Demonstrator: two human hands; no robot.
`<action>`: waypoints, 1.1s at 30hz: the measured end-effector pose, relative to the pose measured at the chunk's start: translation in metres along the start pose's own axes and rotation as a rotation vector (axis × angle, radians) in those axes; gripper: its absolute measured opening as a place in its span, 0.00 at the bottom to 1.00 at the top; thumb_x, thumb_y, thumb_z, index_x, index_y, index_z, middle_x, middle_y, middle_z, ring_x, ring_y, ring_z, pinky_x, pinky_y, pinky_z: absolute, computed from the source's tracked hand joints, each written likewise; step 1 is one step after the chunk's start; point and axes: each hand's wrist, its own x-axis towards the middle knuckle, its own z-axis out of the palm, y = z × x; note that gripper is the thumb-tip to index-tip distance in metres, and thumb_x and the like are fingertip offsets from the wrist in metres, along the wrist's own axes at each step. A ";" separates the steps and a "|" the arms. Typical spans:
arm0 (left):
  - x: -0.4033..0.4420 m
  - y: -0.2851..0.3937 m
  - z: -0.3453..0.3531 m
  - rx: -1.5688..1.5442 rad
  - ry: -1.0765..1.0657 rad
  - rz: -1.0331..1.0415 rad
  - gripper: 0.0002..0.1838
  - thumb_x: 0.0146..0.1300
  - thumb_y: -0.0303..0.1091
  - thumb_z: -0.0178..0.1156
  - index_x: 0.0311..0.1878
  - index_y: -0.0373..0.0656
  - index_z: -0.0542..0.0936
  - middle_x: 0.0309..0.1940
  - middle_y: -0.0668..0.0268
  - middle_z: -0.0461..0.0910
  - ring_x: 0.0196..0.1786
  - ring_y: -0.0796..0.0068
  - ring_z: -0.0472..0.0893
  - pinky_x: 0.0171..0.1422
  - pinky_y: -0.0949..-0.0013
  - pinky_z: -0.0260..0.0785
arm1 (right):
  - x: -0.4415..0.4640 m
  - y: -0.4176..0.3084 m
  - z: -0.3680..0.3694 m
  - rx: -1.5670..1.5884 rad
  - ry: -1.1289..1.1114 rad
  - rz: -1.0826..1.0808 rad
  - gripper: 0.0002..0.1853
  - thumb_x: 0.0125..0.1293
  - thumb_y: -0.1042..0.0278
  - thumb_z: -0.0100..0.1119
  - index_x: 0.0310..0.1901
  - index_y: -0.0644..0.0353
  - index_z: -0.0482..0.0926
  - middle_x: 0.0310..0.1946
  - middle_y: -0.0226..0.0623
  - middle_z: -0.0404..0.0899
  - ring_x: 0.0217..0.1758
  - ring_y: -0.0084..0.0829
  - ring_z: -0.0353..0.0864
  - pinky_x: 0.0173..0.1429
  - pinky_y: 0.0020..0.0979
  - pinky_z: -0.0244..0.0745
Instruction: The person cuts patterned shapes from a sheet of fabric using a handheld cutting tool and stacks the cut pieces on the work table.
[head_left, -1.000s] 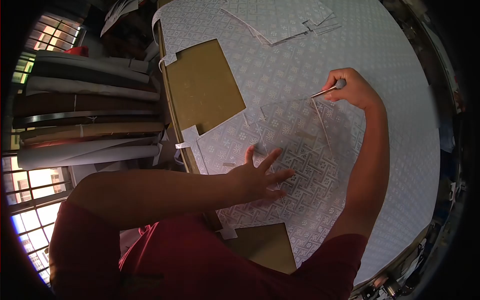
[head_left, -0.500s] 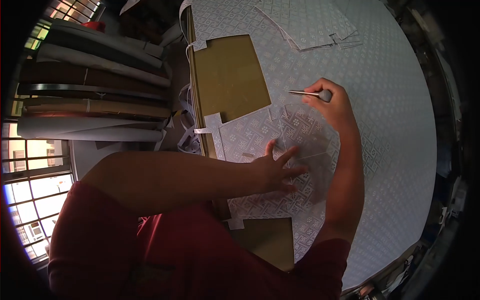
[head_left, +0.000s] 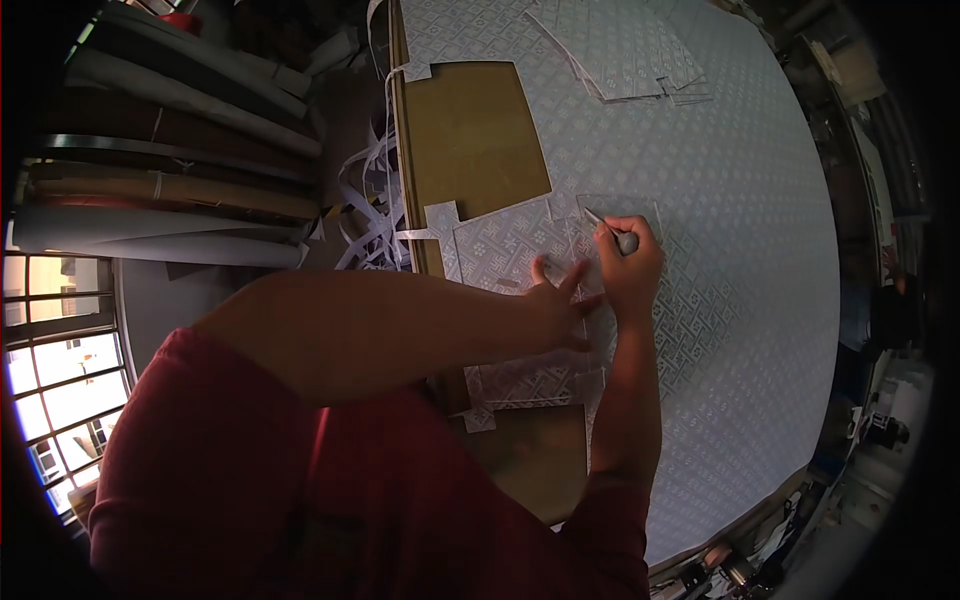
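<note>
My right hand (head_left: 632, 262) is closed around a slim knife (head_left: 606, 224) with a rounded grey handle. Its tip meets the pale patterned sheet (head_left: 700, 300) near the upper left corner of a clear flat template (head_left: 620, 207). Fingers spread, my left hand (head_left: 562, 308) presses down on the template, just left of my right hand. Part of the template is hidden under both hands and the right forearm.
Brown board (head_left: 475, 140) shows through a cut-out in the sheet, and another opening (head_left: 535, 455) lies nearer my body. Cut pieces (head_left: 625, 50) are stacked at the far side. Rolls of material (head_left: 170, 190) are at left, with loose strips (head_left: 372, 215) beside the table edge.
My right hand has brought the knife down and left, from above the sheet to the template's corner. My left hand stays spread on the template. The view has shifted slightly.
</note>
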 end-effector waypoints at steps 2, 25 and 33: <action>0.004 0.000 0.007 0.007 -0.011 0.000 0.54 0.67 0.81 0.48 0.88 0.61 0.52 0.86 0.36 0.28 0.86 0.36 0.56 0.80 0.14 0.29 | 0.001 -0.002 0.000 -0.022 -0.007 0.002 0.07 0.67 0.72 0.71 0.43 0.65 0.84 0.38 0.38 0.89 0.42 0.27 0.86 0.51 0.33 0.80; 0.001 0.006 -0.004 0.177 -0.146 0.074 0.48 0.71 0.76 0.47 0.88 0.64 0.54 0.89 0.52 0.29 0.90 0.48 0.42 0.70 0.02 0.34 | -0.003 0.001 0.020 -0.158 0.054 -0.051 0.07 0.69 0.71 0.71 0.44 0.62 0.82 0.41 0.45 0.90 0.46 0.47 0.92 0.50 0.40 0.83; -0.011 0.006 -0.012 0.254 -0.156 0.178 0.31 0.75 0.66 0.51 0.81 0.86 0.65 0.89 0.75 0.45 0.88 0.38 0.28 0.67 0.00 0.38 | -0.002 0.007 0.039 -0.020 0.163 -0.023 0.07 0.71 0.72 0.70 0.45 0.64 0.83 0.41 0.43 0.90 0.46 0.37 0.90 0.53 0.37 0.82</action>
